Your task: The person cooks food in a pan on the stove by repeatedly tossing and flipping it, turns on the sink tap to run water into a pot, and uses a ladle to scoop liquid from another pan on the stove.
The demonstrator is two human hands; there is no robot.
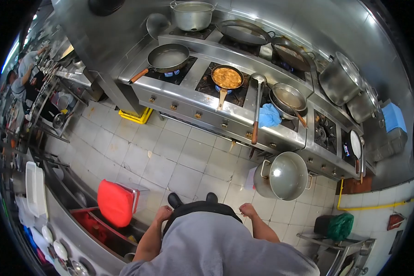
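Beside the grey shirt and dark apron, my left hand hangs loosely curled, with nothing visible in it. My right hand is at the other side of my waist, its fingers bent together and holding nothing that shows. Both hands are away from the stove. On a front burner sits a small pan with a browned, round food in it, its handle towards me. To its left a dark frying pan stands over a blue flame. A long-handled ladle lies to the right, near a blue cloth.
A large pot stands low before the stove. More pots and pans line the back. A red-lidded container is at the left, by a steel counter. Other people stand far left. A green bag is lower right.
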